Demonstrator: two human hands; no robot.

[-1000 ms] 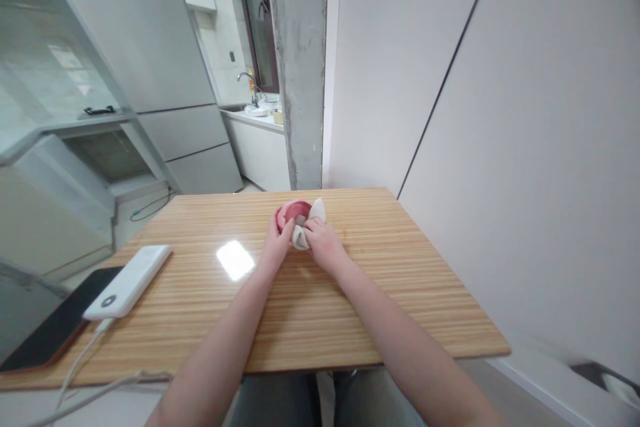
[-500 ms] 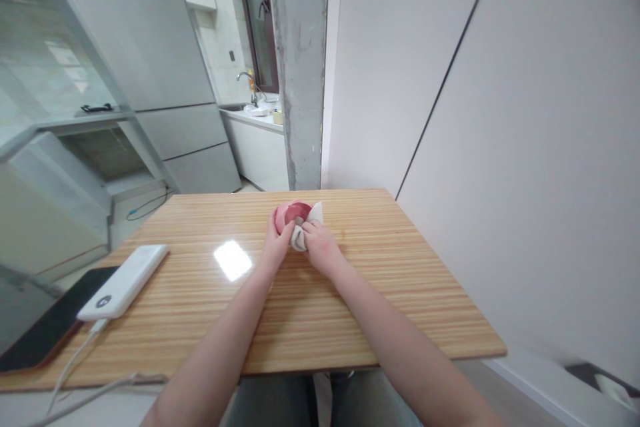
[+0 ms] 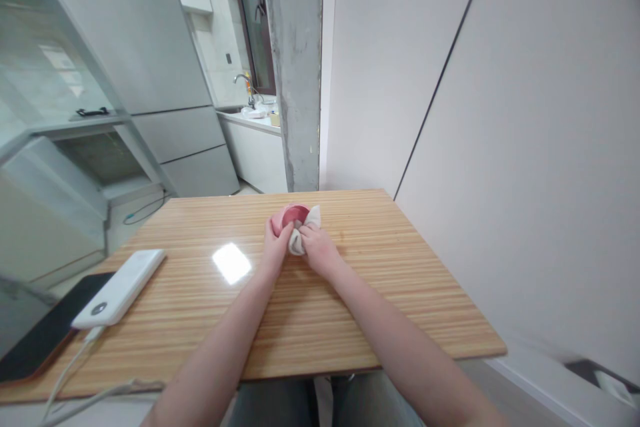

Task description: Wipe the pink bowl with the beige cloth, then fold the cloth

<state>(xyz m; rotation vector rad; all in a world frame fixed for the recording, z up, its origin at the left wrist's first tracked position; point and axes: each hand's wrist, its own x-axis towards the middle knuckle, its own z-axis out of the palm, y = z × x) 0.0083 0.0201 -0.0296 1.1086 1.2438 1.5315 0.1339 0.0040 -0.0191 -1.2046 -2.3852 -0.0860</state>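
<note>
Hands meet at the far middle of the wooden table (image 3: 400, 293). The left hand (image 3: 274, 248) is curled round a small round pink cup (image 3: 293, 215), gripping it, likely so it stays put. The right hand (image 3: 316, 250) pinches a soft, crumpled white cloth (image 3: 306, 225) pressed against the cup. A smooth white power bank (image 3: 120, 287) lies at the table's left edge, on a flat black phone (image 3: 45, 333)

Both arms outstretched; left hand (image 3: 276, 245), right hand (image 3: 316, 248) clenched together.
</note>
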